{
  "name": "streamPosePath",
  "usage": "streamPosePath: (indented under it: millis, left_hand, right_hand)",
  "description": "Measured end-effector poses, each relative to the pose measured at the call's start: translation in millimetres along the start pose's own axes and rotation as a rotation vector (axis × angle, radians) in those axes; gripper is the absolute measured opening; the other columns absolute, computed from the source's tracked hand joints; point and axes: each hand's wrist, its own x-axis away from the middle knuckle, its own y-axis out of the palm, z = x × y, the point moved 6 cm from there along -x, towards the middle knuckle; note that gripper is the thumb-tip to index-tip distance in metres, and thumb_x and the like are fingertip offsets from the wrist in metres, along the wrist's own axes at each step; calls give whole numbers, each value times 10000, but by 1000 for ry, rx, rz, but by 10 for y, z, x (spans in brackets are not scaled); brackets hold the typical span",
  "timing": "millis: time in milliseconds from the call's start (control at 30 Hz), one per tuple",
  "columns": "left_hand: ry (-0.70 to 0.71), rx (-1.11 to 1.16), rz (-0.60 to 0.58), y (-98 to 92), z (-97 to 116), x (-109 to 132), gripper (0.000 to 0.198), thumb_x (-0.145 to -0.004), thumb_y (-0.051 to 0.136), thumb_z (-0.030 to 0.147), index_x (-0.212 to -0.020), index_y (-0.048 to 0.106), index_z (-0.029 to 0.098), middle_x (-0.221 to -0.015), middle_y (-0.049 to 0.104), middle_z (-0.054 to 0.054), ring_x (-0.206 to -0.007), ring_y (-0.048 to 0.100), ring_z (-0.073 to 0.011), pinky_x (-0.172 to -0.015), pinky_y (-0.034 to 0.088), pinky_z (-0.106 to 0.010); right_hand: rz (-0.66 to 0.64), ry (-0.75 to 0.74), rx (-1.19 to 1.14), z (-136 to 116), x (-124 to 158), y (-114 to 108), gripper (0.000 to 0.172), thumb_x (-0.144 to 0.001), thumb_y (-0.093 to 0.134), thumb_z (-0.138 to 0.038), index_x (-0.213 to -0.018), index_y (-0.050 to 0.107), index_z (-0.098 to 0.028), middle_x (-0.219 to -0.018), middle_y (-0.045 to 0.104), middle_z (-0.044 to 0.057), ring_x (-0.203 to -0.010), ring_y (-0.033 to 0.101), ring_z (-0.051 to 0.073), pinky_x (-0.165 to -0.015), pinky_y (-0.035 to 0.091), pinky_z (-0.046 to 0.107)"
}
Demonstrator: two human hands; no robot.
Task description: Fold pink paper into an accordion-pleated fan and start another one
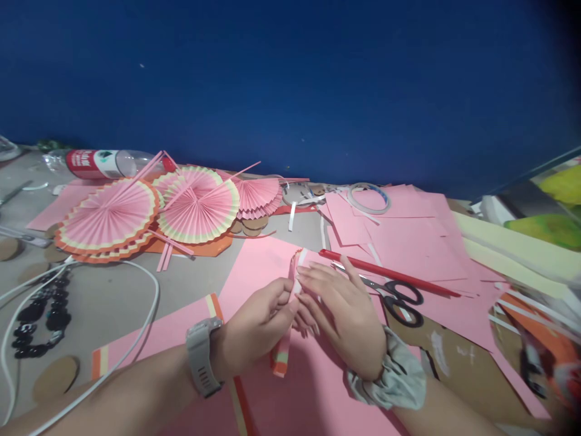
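Observation:
A narrow stack of pleated pink paper (281, 358), with orange and pale yellow bands at its near end, stands between my hands. My left hand (267, 312) pinches it with thumb and bent fingers at mid-length. Against its upper right side, my right hand (347, 309) presses its fingertips, closed on the same pleated paper. A white strip of tape (301, 259) runs along the pleats' far end, partly covered by my right fingers. Pink sheets (281, 412) lie beneath both hands. Just right of my right hand are black-handled scissors (399, 303) and a red stick-like item (390, 271).
Pleated paper rosettes (109, 221) lie at the left back, beside a plastic bottle (95, 163). A tape roll (368, 198) rests on stacked pink paper (403, 242). A white cable (154, 297) and black beads (43, 321) lie left. A blue wall (290, 91) rises behind.

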Motion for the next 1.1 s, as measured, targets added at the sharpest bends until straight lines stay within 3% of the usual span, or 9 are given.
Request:
streamPosePath:
  millis: [233, 467, 833, 1100]
  left_hand:
    - [2, -158, 43, -33, 0, 46, 163, -945, 324, 246, -820, 395, 170, -749, 613, -46, -687, 591, -134, -684, 489, -293]
    - [126, -340, -55, -9, 79, 134, 66, -913, 369, 201, -880, 417, 171, -780, 589, -32, -720, 579, -147, -658, 456, -273]
    - [146, -620, 71, -42, 94, 156, 114, -899, 344, 154, -829, 424, 195, -769, 579, -12, -715, 554, -144, -696, 426, -273]
    - [178, -658, 89, -40, 112, 168, 93, -887, 371, 185, -858, 458, 194, -745, 571, -14, -705, 560, -154, -661, 422, -269]
  right_hand:
    - [-32, -87, 40, -67, 29, 47, 246, -850, 504, -94, -1088, 562, -104, -1104, 654, 85, -1068, 573, 193, -1101, 229, 448]
    - [0, -101, -7, -89, 49, 12, 196, -843, 523, -98, -1034, 568, -100, -1031, 672, 86, -1029, 583, 167, -1067, 310, 394]
    - [-39, -116, -58, -50, 75, 39, 285, -841, 519, -98, -1124, 547, -90, -1111, 644, 107, -1106, 534, 155, -1040, 356, 322]
    - [-40, -148, 9, -82, 92, 43, 316, -808, 528, -78, -1124, 540, -72, -1106, 645, 115, -1101, 539, 170, -1026, 372, 343]
